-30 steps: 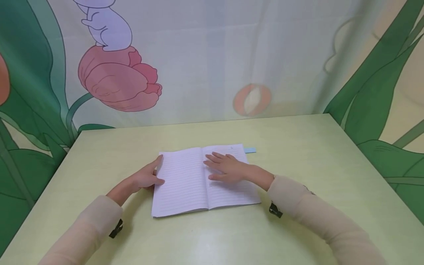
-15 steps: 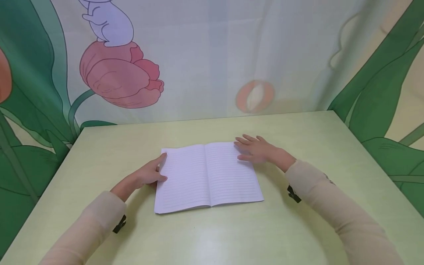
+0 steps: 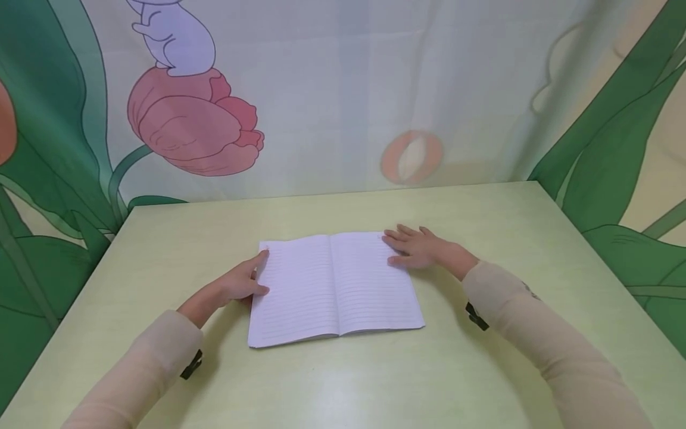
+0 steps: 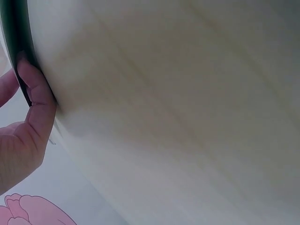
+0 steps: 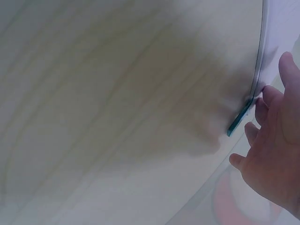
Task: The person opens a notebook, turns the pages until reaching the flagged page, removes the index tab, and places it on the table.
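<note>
An open notebook (image 3: pixel 300 292) with lined white pages lies on the table, its spine near the middle of the head view. My left hand (image 3: pixel 236 285) holds its left edge, thumb on the page and other fingers beneath. In the left wrist view, curled fingers (image 4: pixel 41 96) wrap round the dark green cover (image 4: pixel 16 33). The right hand (image 3: pixel 420 247) lies with spread, fairly straight fingers at the upper right corner of the right page. Beside those fingers, the right wrist view shows a blue-green tab (image 5: pixel 239 118) sticking out from the notebook; in the head view the hand hides it.
The pale wood-grain table (image 3: pixel 343 393) runs back to a printed curtain (image 3: pixel 300 107) with a pink flower and green leaves. Each beige sleeve has a dark strap piece (image 3: pixel 477 317) under the wrist.
My right hand has moved right from the middle of the right page to its upper right corner, uncovering the lines. The left hand stays on the left edge.
</note>
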A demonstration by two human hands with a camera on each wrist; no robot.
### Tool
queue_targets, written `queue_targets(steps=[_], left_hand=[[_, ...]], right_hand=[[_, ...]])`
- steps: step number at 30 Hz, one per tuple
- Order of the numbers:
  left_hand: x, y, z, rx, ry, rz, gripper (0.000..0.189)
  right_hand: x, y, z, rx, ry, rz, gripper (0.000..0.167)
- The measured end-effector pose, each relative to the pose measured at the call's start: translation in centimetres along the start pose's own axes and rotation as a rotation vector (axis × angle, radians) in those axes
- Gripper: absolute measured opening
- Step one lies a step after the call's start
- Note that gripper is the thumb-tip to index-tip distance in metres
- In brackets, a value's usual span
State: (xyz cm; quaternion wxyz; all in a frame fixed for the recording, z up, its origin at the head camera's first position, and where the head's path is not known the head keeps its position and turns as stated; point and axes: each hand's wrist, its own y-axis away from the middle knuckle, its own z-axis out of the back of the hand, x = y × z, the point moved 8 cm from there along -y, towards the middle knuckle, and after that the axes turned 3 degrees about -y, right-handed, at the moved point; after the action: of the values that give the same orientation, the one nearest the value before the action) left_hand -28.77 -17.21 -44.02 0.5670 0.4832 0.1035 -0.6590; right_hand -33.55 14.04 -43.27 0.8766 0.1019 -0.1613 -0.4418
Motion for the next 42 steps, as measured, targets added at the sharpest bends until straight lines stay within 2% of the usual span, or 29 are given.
queue_targets(steps=[9,17,28,33,37,42], left_hand=[[-0.2,0.3,0.1,-0.005,-0.003,-0.004,0.084],[-0.4,0.2,0.4,-0.01,-0.028,-0.001,0.083],[-0.3,-0.1,0.2,-0.003,-0.013,-0.001,0.082],[-0.3,-0.1,0.1,0.014,0.006,0.007,0.081],[0.0,0.0,-0.1,0.035,0.055,0.03,0.08],[0.3,0.3,-0.2,0.063,0.099,0.051,0.066]], right_hand=[[0.7,0.4,-0.2,0.016,-0.02,0.001,0.064],[2.5,1.1,-0.1,-0.027,-0.014,0.033,0.064],[5.1,0.7,-0.5,-0.028,-0.106,0.059,0.061],[7.1,0.2,-0.9,-0.016,-0.133,0.069,0.061],[9.3,-0.2,-1.2,-0.008,-0.155,0.116,0.061],[12.2,-0.9,-1.5,0.006,-0.148,0.158,0.06]])
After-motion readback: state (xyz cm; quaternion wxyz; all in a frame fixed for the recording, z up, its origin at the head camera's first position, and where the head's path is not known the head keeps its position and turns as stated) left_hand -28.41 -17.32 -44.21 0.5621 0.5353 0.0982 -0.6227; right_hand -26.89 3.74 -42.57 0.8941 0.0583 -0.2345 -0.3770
